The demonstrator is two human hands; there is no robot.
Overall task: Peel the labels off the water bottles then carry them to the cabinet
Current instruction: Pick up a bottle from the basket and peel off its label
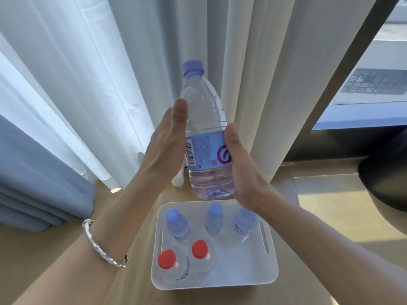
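A clear water bottle [204, 119] with a blue cap is held upright in the air between both hands, above a white bin [253, 276]. Its blue label [206, 151] with a barcode still wraps the middle. My left hand [167, 142] presses flat against the bottle's left side, fingers extended. My right hand [239, 164] grips the right side, thumb on the label. Inside the bin stand three blue-capped bottles [177, 224] at the back and two red-capped bottles [199, 253] at the front left, all without visible labels.
The bin sits on a wooden floor [330, 216]. White curtains [110, 84] hang straight ahead, blue curtains [26, 172] at the left. A window [374, 73] is at the upper right, and a dark round object [385, 172] sits at the right edge.
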